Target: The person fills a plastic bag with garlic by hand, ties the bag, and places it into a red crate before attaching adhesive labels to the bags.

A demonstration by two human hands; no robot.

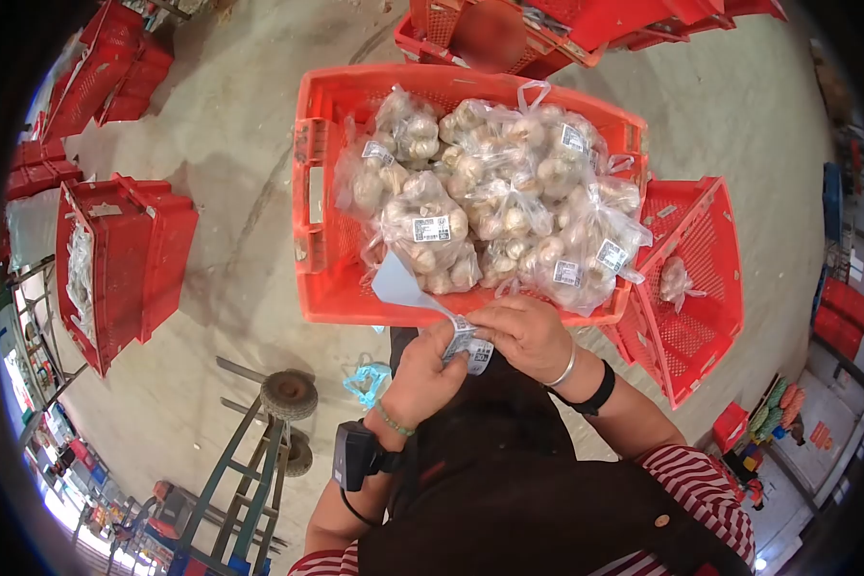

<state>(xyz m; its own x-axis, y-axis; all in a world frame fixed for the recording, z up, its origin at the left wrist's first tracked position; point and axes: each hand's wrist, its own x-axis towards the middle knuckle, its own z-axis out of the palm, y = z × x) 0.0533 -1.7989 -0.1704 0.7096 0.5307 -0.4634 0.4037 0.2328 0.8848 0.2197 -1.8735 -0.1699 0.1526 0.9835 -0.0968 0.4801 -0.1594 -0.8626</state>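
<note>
Between my hands is a strip of printed labels [477, 356], with a bare pale backing strip [400, 286] trailing up over the crate's near rim. My left hand [426, 376] is closed around the labels, thumb on top. Fingers of my right hand [525, 334] pinch the strip's right side. Just beyond lies a red crate [319, 298] holding several clear bags of garlic [430, 202], knotted at the top. White printed labels [431, 228] show on some of the bags. The tips of my right fingers are partly hidden behind the strip.
A second red crate [710, 317] at the right holds one bag of garlic [677, 281]. Stacked red crates [144, 259] stand at the left. More crates [547, 38] are at the back. A hand truck [250, 461] and blue plastic [366, 382] are on the floor.
</note>
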